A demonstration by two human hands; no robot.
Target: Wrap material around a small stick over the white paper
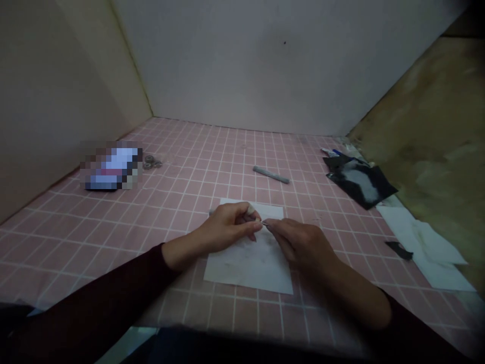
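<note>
Both hands meet above a white paper sheet (pixel 248 265) lying on a pink tiled mat (pixel 182 202). My right hand (pixel 299 245) pinches a thin metal point (pixel 264 223) at its fingertips. The point's tip reaches my left hand (pixel 227 227), whose curled fingers nearly touch the right fingertips. Those fingers hide whatever may lie inside them. Past the left hand's back edge, a small grey end (pixel 210 213) pokes out over the paper's edge.
A grey rod (pixel 271 174) lies beyond the paper. At left are a pixelated object (pixel 111 168) and small metal rings (pixel 151 162). At right lie a black-and-white sheet (pixel 358 179), white paper (pixel 420 247) and a black scrap (pixel 399 250). Walls stand behind and beside the mat.
</note>
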